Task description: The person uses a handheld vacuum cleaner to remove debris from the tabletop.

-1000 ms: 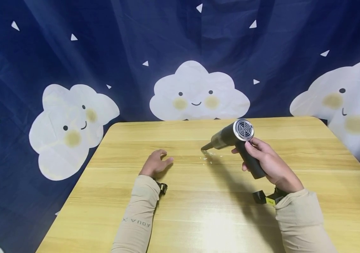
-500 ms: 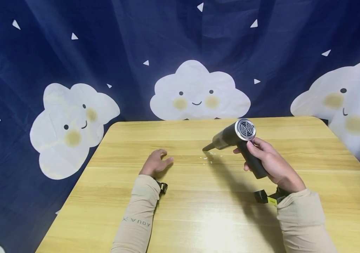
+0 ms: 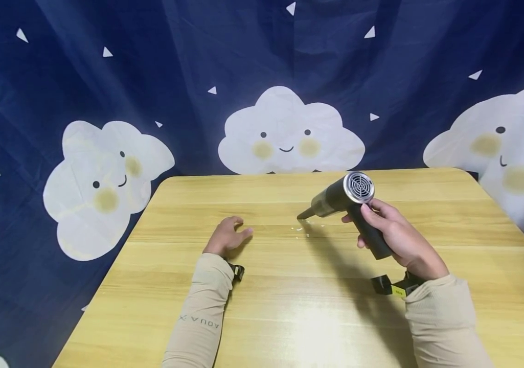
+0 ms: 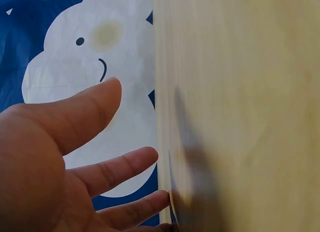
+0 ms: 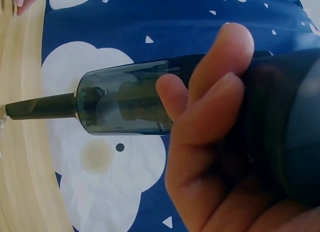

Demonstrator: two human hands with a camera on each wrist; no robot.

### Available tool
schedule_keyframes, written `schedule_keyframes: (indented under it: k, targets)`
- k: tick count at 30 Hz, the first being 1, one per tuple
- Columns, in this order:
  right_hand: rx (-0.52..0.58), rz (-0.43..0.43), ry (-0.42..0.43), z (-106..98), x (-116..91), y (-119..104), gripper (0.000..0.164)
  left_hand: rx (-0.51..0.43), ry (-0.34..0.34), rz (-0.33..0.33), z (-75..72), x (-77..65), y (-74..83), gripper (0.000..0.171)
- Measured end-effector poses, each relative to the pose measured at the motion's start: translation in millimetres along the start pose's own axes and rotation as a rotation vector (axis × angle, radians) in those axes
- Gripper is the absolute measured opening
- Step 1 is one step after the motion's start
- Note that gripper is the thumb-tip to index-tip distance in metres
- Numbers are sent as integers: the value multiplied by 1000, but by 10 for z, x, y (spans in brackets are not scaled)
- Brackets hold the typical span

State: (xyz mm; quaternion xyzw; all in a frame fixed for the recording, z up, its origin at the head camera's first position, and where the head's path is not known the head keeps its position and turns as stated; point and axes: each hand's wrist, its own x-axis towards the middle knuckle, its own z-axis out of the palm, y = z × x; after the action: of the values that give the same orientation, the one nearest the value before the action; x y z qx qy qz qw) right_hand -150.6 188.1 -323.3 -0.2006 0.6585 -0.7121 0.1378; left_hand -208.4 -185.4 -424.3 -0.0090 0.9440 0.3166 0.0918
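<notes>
My right hand (image 3: pixel 397 235) grips the handle of a black handheld vacuum cleaner (image 3: pixel 331 198), its fingers wrapped around it. The round silver vent faces me, and the narrow nozzle slants down to the left, its tip right at the tabletop. Small white scraps (image 3: pixel 299 229) lie scattered by that tip. In the right wrist view the see-through dust cup (image 5: pixel 125 96) shows dark parts inside. My left hand (image 3: pixel 227 236) rests at the table to the left of the scraps, fingers relaxed and holding nothing; the left wrist view shows its thumb and fingers spread apart.
The wooden table (image 3: pixel 151 286) has rounded far corners and reaches a dark blue curtain (image 3: pixel 188 46) printed with white clouds. A camera (image 3: pixel 392 286) is strapped at the right wrist, and another (image 3: pixel 237 272) at the left.
The vacuum cleaner and my right hand have shifted slightly to the right, the nozzle tip sliding along close to the table. The left hand has stayed in place.
</notes>
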Motion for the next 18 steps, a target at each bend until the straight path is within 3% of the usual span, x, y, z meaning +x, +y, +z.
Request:
schedule_keyframes:
  k: [18]
  targets:
    - [12, -16, -31, -48, -42, -31, 21, -2, 6, 8, 9, 14, -7, 58]
